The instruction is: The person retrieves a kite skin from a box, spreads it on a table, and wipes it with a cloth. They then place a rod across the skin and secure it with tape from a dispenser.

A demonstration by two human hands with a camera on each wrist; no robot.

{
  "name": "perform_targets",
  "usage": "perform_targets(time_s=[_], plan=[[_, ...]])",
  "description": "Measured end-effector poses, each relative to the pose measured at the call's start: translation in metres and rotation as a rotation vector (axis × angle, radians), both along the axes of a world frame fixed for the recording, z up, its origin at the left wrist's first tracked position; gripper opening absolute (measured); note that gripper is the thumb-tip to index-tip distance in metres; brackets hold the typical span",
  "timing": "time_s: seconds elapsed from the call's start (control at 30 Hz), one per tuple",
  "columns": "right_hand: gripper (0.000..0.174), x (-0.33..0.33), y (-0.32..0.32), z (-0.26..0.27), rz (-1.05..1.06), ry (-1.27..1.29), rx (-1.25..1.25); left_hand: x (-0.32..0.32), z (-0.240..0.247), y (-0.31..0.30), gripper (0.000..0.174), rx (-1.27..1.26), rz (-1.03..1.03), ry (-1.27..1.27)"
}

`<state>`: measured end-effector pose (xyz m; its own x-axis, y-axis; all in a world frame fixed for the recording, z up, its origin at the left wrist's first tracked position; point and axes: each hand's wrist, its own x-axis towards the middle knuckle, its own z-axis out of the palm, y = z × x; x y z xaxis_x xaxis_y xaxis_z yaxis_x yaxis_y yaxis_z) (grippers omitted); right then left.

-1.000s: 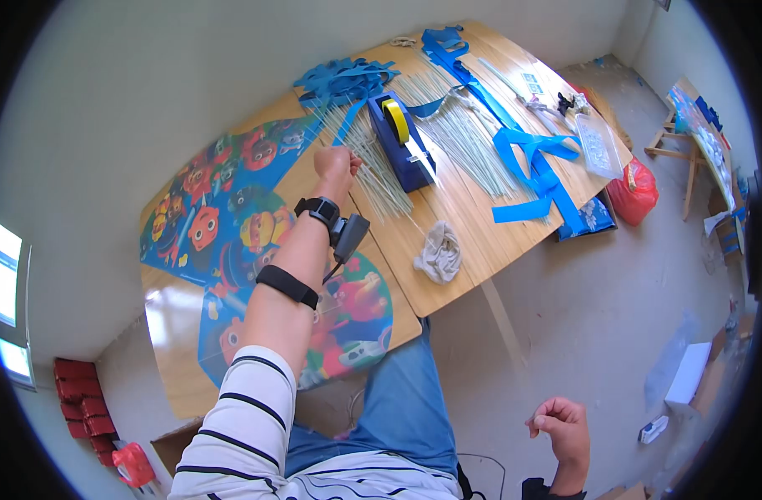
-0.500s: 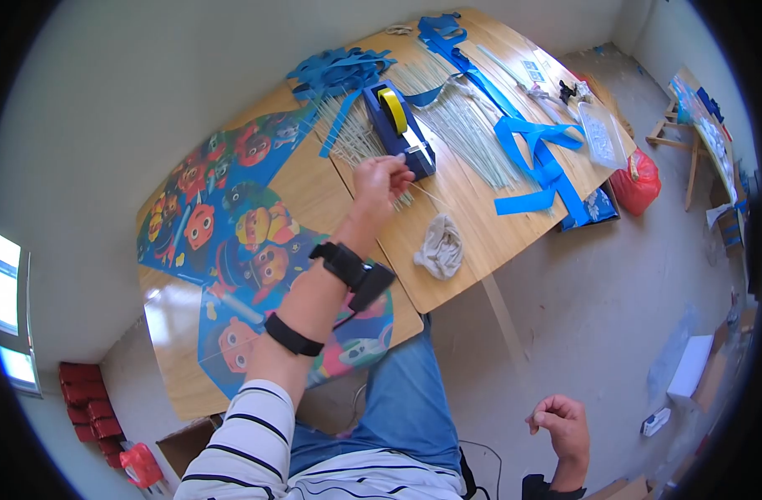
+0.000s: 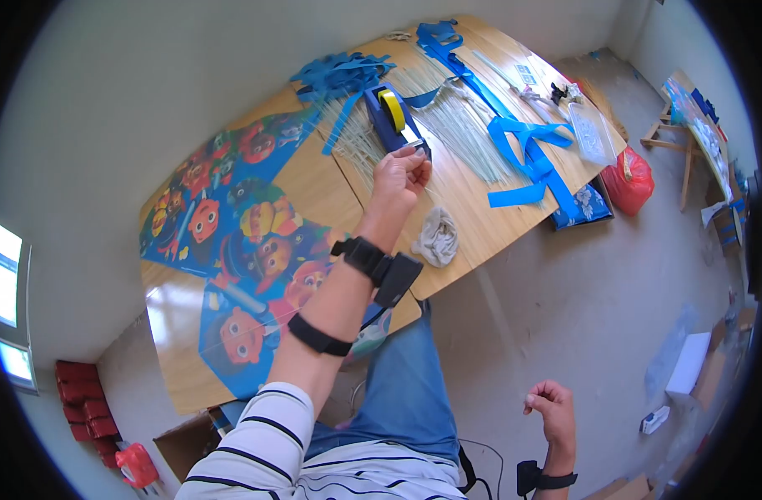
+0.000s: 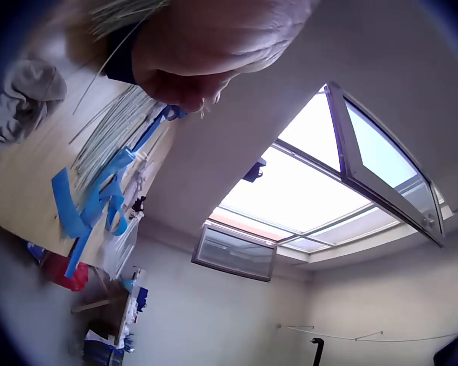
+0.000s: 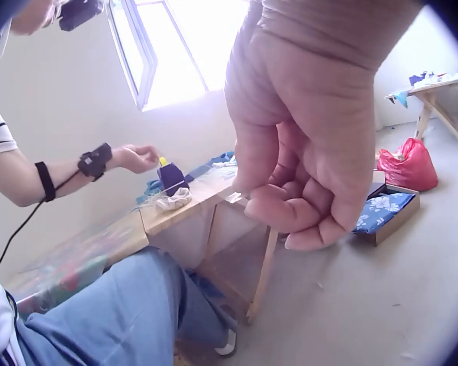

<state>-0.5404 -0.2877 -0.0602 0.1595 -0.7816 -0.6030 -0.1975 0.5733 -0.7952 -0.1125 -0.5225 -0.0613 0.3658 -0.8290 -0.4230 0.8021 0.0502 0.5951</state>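
My left hand (image 3: 402,177) is at the front end of a blue tape dispenser (image 3: 385,117) that carries a yellow-cored roll (image 3: 392,111). Its fingers curl in towards the thumb, right at the dispenser's cutting end. In the left wrist view, small whitish bits show by the fingertips of the left hand (image 4: 195,69); I cannot tell whether the fingers pinch tape. Thin pale sticks (image 3: 460,133) lie in bunches on both sides of the dispenser. Away from the table, my right hand (image 3: 553,410) hangs over the floor, fingers loosely curled, holding nothing.
A crumpled whitish cloth (image 3: 436,237) lies near the table's front edge. Blue ribbon (image 3: 518,196) spreads across the right part, with a blue heap (image 3: 339,75) at the back. Cartoon-printed sheets (image 3: 231,225) cover the left. A clear plastic box (image 3: 592,133) stands near a red bag (image 3: 629,182).
My left hand has moved right, from beside the sticks left of the dispenser to the dispenser's front end. The right hand keeps its loose curl and has shifted slightly.
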Motion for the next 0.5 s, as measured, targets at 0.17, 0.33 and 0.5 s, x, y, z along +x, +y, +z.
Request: perform_targets(time_s=[0.17,0.33,0.5], plan=[[0.007,0.005,0.004,-0.02,0.012,0.013,-0.032,0.022,0.067,0.084,0.026,-0.384,-0.255,0.04],[0.008,0.019,0.003,-0.027,0.139,-0.004,-0.076,0.036,0.121,0.173,0.037,-0.583,-0.307,-0.066],[0.006,0.042,0.004,-0.022,0.248,0.012,-0.132,0.054,0.154,0.258,0.032,-0.677,-0.302,-0.206]])
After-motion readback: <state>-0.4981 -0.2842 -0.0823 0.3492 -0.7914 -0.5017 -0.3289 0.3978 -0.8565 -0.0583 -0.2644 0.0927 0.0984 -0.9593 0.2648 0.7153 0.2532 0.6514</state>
